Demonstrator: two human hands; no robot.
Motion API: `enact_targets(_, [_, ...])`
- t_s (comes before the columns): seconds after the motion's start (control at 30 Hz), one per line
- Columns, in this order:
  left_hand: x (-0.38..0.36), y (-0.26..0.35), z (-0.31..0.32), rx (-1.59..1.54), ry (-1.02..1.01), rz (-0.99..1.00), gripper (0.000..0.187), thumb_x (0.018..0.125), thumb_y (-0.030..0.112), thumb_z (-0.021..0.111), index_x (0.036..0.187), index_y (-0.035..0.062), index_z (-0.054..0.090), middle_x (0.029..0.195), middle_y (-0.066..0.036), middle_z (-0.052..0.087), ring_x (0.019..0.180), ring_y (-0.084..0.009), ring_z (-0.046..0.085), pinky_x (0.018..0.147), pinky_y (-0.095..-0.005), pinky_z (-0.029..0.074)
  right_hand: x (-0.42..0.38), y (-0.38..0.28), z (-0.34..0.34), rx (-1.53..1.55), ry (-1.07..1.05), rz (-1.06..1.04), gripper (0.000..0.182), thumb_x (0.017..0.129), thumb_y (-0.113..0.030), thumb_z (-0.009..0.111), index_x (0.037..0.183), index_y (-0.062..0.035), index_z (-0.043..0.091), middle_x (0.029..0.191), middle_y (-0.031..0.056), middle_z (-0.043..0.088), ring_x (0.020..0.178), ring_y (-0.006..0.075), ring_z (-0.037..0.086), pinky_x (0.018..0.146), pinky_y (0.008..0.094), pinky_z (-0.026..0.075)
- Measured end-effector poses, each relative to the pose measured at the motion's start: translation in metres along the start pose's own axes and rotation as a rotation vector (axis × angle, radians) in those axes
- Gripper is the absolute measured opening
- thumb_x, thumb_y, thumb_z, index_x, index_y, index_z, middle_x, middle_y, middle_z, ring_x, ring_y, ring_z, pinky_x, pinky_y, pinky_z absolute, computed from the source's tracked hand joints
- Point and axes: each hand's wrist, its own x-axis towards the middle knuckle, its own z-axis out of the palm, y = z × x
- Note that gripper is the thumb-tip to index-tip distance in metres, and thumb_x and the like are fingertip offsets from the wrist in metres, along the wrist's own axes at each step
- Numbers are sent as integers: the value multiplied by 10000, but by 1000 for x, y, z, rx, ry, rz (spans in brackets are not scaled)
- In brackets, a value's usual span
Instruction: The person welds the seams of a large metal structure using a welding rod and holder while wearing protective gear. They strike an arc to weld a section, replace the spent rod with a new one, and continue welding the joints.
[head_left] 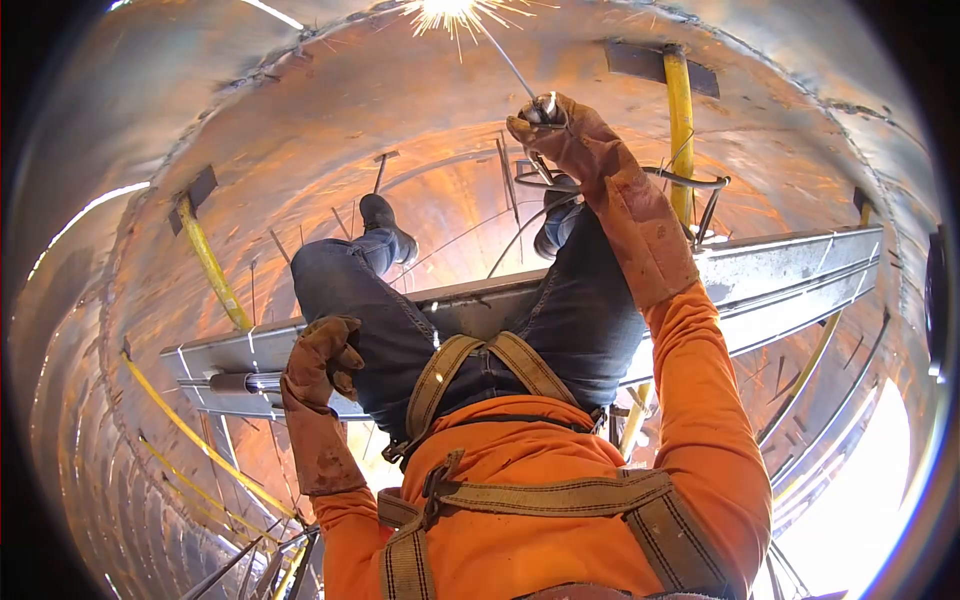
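My right hand [580,140], in a reddish-brown leather welding glove, is closed around an electrode holder [546,108], mostly hidden by the glove. A thin welding electrode [508,64] slants up and left from it to a bright arc with sparks [448,12] against the curved metal wall. My left hand [325,362], gloved alike, rests beside my left thigh [385,345]. Its fingers are loosely curled, with a gap at the thumb and nothing visible between them. A dark cable [690,178] loops close to my right wrist.
I sit astride a metal beam [790,280] inside a large rusty cylinder [400,110]. Yellow posts [679,125] stand on both sides, with thin rods below. A dark tube [240,383] lies along the beam at left. Harness straps [560,497] cross my orange shirt.
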Motion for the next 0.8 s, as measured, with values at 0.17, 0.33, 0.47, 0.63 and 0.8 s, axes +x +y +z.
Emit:
enact_targets(0.17, [4, -5, -2, -112, -35, -4, 329, 1059, 290, 603, 1186, 1, 697, 797, -82, 704, 658, -163, 693, 553, -286, 550, -3, -5, 4, -79, -110, -46, 124, 1036, -184, 640, 1024, -61, 626, 932, 4, 633, 865, 122, 610, 842, 289, 532])
enact_targets(0.33, [11, -15, -11, 3, -25, 25, 375, 1033, 351, 624, 1201, 22, 694, 755, -84, 702, 627, -167, 673, 530, -305, 542, -8, -17, 53, -834, 77, 43, 120, 1029, -129, 655, 910, -108, 646, 810, -63, 603, 756, 36, 560, 649, 235, 471])
enact_targets(0.47, [10, -11, -6, -50, -9, -3, 390, 1016, 382, 653, 1185, 34, 701, 723, -104, 696, 554, -193, 649, 409, -329, 502, -7, -21, 41, -1172, 22, -19, 143, 1018, -154, 651, 904, -102, 582, 844, -43, 530, 796, 84, 520, 765, 248, 469])
enact_targets(0.63, [7, -9, -5, -27, -23, -1, 360, 1034, 346, 639, 1191, 29, 703, 744, -82, 696, 620, -179, 676, 517, -311, 542, 4, 0, -13, -129, -272, -120, 139, 1027, -215, 617, 986, -90, 570, 929, -23, 526, 886, 102, 532, 862, 263, 469])
enact_targets(0.8, [15, -27, -22, 23, -101, 108, 341, 1060, 333, 606, 1237, 53, 686, 1035, -61, 707, 728, -150, 676, 662, -308, 561, -16, -20, 24, -467, 58, 17, 139, 1007, -209, 621, 1007, -71, 631, 1015, 53, 653, 1009, 189, 639, 983, 349, 506])
